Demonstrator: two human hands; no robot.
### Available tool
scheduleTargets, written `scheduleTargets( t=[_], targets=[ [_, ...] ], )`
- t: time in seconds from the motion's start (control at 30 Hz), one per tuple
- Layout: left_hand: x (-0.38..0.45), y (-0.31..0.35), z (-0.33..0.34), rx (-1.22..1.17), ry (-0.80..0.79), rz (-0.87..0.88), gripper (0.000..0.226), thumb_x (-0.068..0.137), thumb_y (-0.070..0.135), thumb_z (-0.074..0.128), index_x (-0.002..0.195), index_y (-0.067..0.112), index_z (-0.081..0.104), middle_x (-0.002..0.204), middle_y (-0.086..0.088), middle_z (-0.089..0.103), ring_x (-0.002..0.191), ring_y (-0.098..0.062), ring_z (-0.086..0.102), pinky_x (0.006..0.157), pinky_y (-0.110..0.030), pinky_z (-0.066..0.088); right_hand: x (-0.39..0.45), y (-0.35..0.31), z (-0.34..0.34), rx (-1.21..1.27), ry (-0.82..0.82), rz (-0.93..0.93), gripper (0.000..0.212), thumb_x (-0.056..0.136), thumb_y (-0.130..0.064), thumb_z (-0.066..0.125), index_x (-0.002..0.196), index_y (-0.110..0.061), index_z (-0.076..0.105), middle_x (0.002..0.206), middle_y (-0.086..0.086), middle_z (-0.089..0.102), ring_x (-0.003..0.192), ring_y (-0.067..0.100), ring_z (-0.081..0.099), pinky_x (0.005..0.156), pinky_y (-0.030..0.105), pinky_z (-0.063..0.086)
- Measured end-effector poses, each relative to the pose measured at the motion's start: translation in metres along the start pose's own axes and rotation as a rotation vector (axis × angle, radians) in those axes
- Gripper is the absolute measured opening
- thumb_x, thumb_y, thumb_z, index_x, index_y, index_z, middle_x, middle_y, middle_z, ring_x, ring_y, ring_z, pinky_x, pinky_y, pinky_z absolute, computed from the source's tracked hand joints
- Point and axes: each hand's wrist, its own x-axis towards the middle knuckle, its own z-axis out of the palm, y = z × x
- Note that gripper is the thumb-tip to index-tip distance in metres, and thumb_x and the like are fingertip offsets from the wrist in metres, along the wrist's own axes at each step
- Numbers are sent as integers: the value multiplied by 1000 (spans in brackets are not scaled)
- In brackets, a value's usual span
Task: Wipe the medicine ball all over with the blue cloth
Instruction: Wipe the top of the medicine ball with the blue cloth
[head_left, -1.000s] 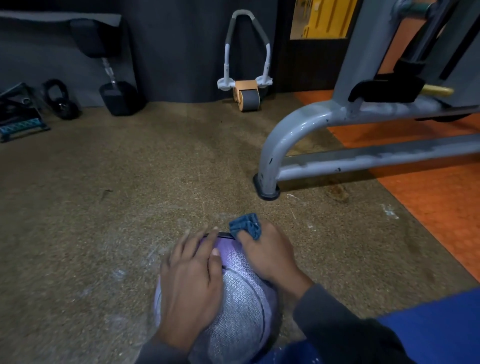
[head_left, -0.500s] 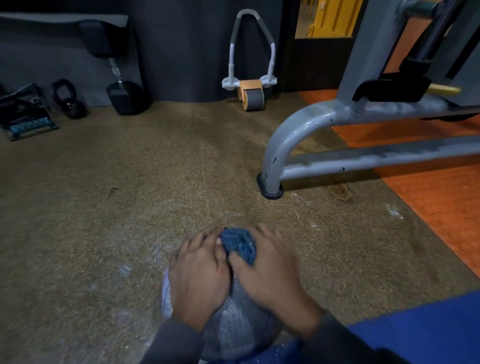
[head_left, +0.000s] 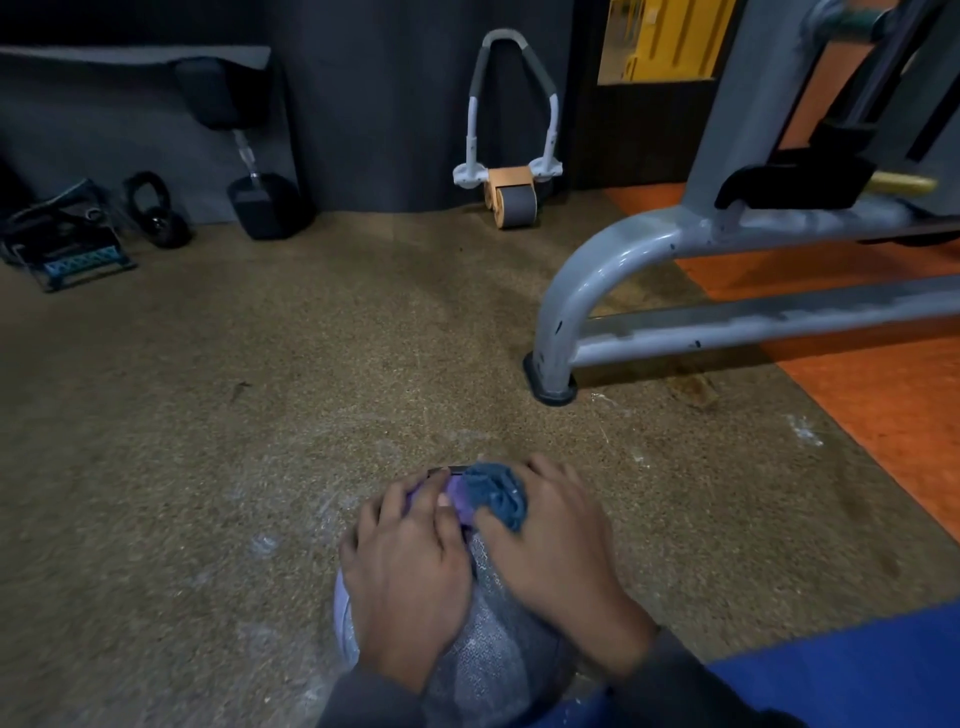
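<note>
Head view: medicine ball (head_left: 483, 654), grey textured with a purple patch, on the speckled floor (head_left: 260, 415) at bottom centre. Left hand (head_left: 410, 571) lies flat on its left side, fingers spread. Right hand (head_left: 561, 561) presses the bunched blue cloth (head_left: 496, 493) against the ball's far top, fingers curled over it. Grey machine frame (head_left: 597, 270) stands beyond; ab roller (head_left: 511, 197) by the wall.

a gym floor. beyond the fingers (head_left: 431, 499): speckled rubber flooring (head_left: 260, 415), an ab roller (head_left: 511, 200), a dumbbell (head_left: 260, 202) and kettlebell (head_left: 156, 213) along the dark wall; right of the fingers, a grey weight-machine frame (head_left: 597, 270) on orange matting (head_left: 883, 395).
</note>
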Motion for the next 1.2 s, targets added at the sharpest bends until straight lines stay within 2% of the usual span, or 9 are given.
scheduleTargets(
  t=[0.17,0.3,0.4,0.6,0.73,0.87,0.93,1.07,1.2],
  targets=[
    [2,2,0,1,3,-33,40,97,39,30,131,39,52,133,16,51,121,-16,43,101,-39,35,14,22,-4,86,-33,209,29,86,-41,57,106,-24,68,110,-4,63,104,24,57,80,33,45],
    [7,9,1,23,-9,-44,42,95,38,27,131,41,49,134,18,50,120,-15,42,99,-40,33,-15,13,-7,10,46,19,51,77,-51,45,123,-38,62,112,-15,59,102,16,53,81,32,45],
    [9,10,2,27,-29,-41,46,94,40,20,132,43,46,134,18,48,119,-15,41,98,-41,33,-15,-1,-2,25,70,-78,50,73,-51,45,120,-40,59,107,-19,56,96,12,50,77,31,44],
    [7,12,4,26,0,-67,41,96,39,28,132,40,49,136,16,49,122,-17,41,99,-41,32,18,26,-3,132,-10,181,25,86,-36,56,103,-24,68,104,-5,63,100,24,57,77,33,45],
    [8,7,3,4,5,-62,42,96,37,28,131,40,50,136,19,49,121,-15,42,100,-41,35,-11,22,-4,57,48,26,48,77,-50,46,118,-33,66,112,-16,59,103,16,53,82,34,47],
    [8,5,1,-8,-15,-77,43,97,37,25,133,41,48,136,17,47,121,-15,41,101,-42,35,-16,0,-1,54,36,-109,54,71,-52,47,124,-43,58,111,-21,55,100,11,51,81,32,46],
    [6,5,0,-13,2,-88,42,97,38,26,133,41,48,137,17,47,122,-15,39,102,-41,33,-3,0,-2,54,-23,-65,53,75,-52,44,125,-41,59,112,-20,55,102,12,50,82,34,45],
    [2,6,1,-1,38,-108,40,97,37,30,132,39,50,136,16,48,123,-15,39,102,-40,30,8,21,-4,89,-47,131,33,84,-40,58,113,-27,66,110,-10,60,106,19,54,83,33,45],
    [-2,9,3,43,46,-130,40,96,37,30,131,42,49,134,16,49,123,-14,39,101,-43,25,-27,10,-6,96,54,-36,50,71,-47,52,120,-39,62,113,-22,55,101,11,51,80,30,45]
  ],
)
